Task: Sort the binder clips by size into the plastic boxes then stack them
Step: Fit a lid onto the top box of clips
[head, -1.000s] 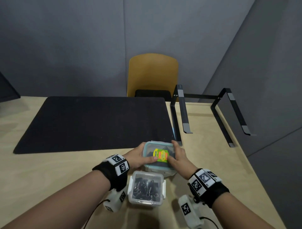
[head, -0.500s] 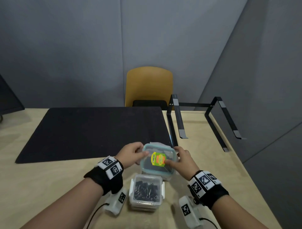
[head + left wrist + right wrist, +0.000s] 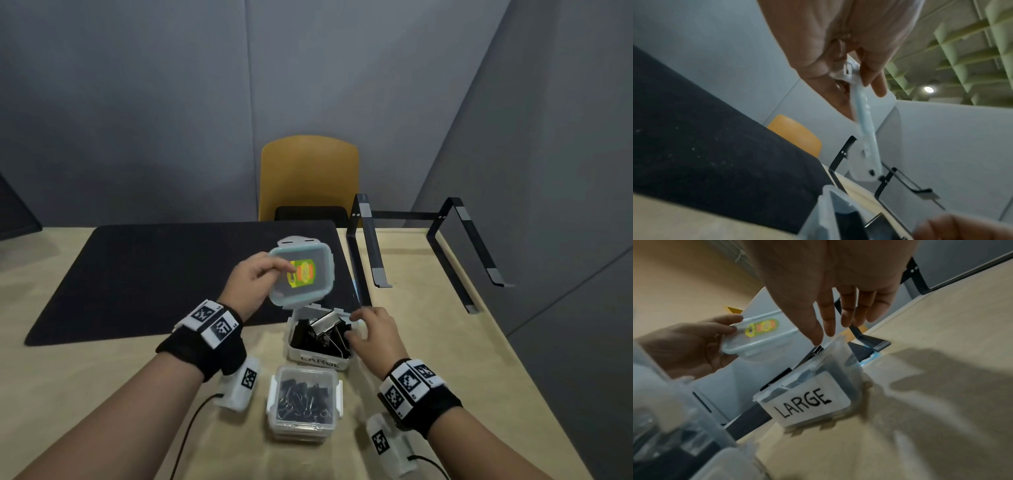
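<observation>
A: Where's the large box (image 3: 320, 337)?
B: On the table (image 3: 85, 383), full of clips (image 3: 325, 329); left hand (image 3: 251, 279) pinches its lid (image 3: 301, 274) above, right hand (image 3: 371, 334) loose-fingered beside.
A: Progress?
B: Sorting looks finished. A closed box (image 3: 303, 402) waits near; lidding and stacking remain.

Our bare forearms, a black wristband (image 3: 202, 353) on our left wrist and another (image 3: 424, 401) on our right, each topped with white black-patterned marker tags, white tagged camera units slung beneath, thin black cables trailing near us
</observation>
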